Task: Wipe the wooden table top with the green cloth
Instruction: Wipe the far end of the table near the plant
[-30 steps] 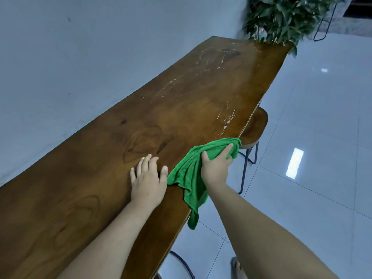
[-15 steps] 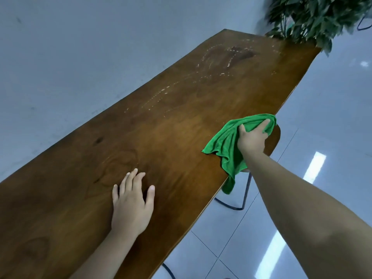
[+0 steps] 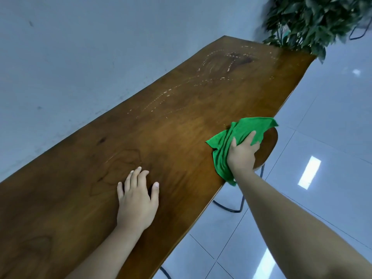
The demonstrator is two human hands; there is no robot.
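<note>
The long wooden table top (image 3: 181, 121) runs from the lower left to the upper right along a wall. My right hand (image 3: 242, 153) grips the green cloth (image 3: 239, 133) at the table's right edge, about midway along; part of the cloth hangs over the edge. My left hand (image 3: 137, 200) lies flat on the wood nearer to me, fingers spread, holding nothing. Pale dotted streaks (image 3: 217, 67) mark the far part of the table.
A leafy plant (image 3: 314, 21) stands at the table's far end. A wooden stool (image 3: 268, 150) with thin black legs sits just under the right edge, beside the cloth. Glossy white floor tiles (image 3: 322, 117) lie to the right, a grey wall (image 3: 80, 57) to the left.
My right hand has slid the cloth forward along the right edge, away from my left hand. My left hand stays flat on the wood. The view has moved forward along the table.
</note>
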